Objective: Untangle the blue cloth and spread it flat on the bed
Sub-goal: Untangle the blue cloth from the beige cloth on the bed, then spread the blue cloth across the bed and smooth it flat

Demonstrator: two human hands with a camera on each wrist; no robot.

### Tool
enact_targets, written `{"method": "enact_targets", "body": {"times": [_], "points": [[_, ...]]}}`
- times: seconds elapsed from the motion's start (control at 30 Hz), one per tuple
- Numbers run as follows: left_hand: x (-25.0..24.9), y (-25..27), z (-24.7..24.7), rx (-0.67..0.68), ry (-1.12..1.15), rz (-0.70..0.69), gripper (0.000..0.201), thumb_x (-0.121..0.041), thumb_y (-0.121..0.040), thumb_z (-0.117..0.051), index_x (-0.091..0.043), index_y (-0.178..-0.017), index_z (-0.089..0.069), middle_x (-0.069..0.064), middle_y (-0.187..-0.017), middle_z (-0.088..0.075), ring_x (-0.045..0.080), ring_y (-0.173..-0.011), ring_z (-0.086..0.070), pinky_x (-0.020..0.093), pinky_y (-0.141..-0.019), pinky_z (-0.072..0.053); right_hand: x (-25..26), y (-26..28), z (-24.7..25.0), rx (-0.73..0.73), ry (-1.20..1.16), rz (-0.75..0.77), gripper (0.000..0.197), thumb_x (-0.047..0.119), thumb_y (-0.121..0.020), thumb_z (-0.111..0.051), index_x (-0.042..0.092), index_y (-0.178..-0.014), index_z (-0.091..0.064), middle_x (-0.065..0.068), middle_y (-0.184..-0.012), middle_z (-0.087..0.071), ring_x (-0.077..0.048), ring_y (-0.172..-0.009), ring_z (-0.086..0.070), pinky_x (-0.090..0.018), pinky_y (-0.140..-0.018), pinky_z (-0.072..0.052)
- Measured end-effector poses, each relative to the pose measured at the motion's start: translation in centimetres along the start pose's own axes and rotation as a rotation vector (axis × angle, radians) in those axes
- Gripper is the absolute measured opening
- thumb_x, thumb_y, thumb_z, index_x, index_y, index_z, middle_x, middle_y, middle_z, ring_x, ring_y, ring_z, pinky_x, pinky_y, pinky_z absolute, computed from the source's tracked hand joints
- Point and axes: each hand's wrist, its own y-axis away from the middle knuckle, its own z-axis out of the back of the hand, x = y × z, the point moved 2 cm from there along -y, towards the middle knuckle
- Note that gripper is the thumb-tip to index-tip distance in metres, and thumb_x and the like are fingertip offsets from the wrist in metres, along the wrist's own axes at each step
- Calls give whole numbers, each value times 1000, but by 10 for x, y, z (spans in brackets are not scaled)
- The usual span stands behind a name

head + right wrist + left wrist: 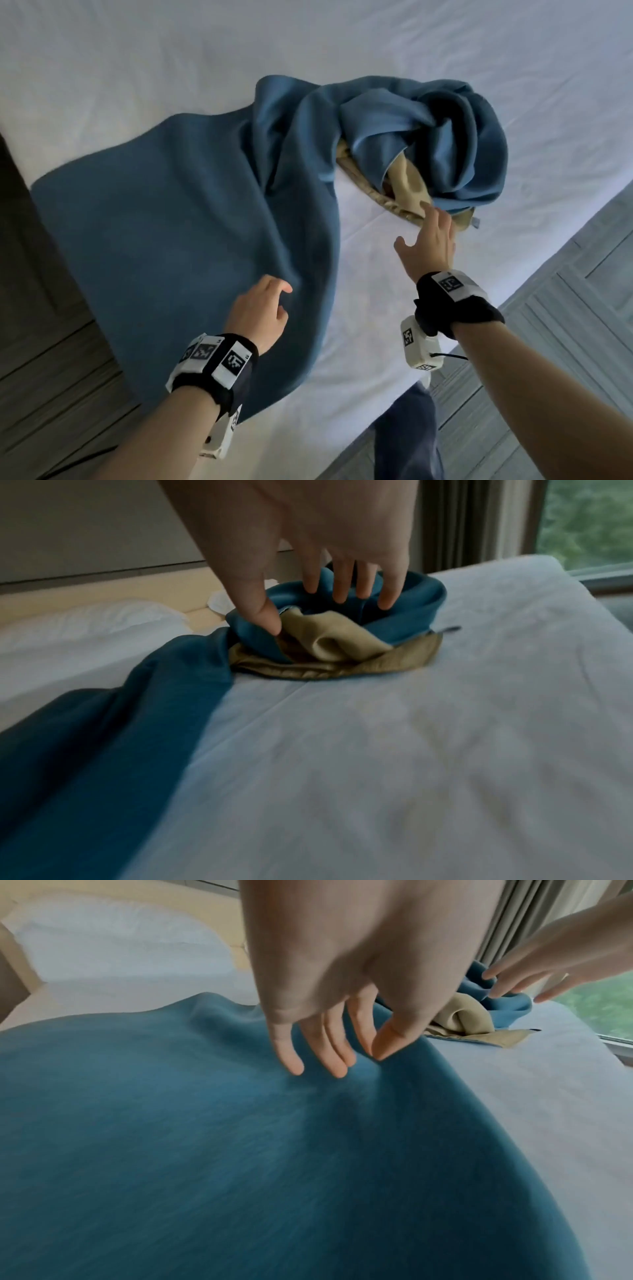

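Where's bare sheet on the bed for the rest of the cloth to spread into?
Bare sheet lies in the wedge between the flat part of the blue cloth and the knotted bundle, running to the near bed edge. More lies beyond the cloth, toward the far side. Crowded: the bundle, where the right hand reaches, and under the left hand.

Grey wood-plank floor (pixel 561 308), curtained window (pixel 589 523), beige headboard (pixel 103 593), white pillow (pixel 120 939).

White bed (pixel 445 51): blue cloth (pixel 171 212) half-spread, bunched.
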Motion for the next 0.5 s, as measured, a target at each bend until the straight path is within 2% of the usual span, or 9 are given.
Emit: {"method": "enact_targets", "body": {"times": [0.17, 0.27, 0.4, 0.5], "points": [[-83, -57, -22, -184, 145, 44, 29, -1, -81, -48, -14, -105, -58, 5, -108, -57, 30, -94, -61, 43, -79, -48, -44, -71, 21, 60, 185, 205, 95, 27, -70, -74, 21, -147, -19, -11, -151, -25, -33, -140, -20, -53, -107, -31], [-125, -86, -42, -202, 181, 93, 31, -1, -80, -49, -13, -107, -58, 7, -111, -58, 30, -100, -60, 44, -83, -47, -60, -97, 27, 177, 329, 296, 110, 40, -65, -79, 28, -149, -8, -9, -155, -17, -37, -141, -15, -55, -107, -30], [-157, -108, -61, -198, 141, 233, 32, -10, -84, -50, -22, -113, -55, -2, -120, -56, 21, -113, -56, 44, -99, -36, -60, -121, 24, 369, 346, 342, 120, 53, -61, -78, 34, -148, 3, -7, -157, -10, -41, -140, -17, -58, -105, -31], [-167, -118, -59, -219, 53, 303, 33, -15, -84, -51, -23, -116, -55, -2, -121, -57, 21, -116, -52, 43, -99, -31, -59, -129, 9, 528, 428, 384, 120, 54, -60, -78, 39, -146, 3, -6, -157, -6, -40, -137, -21, -58, -103, -33]]}}
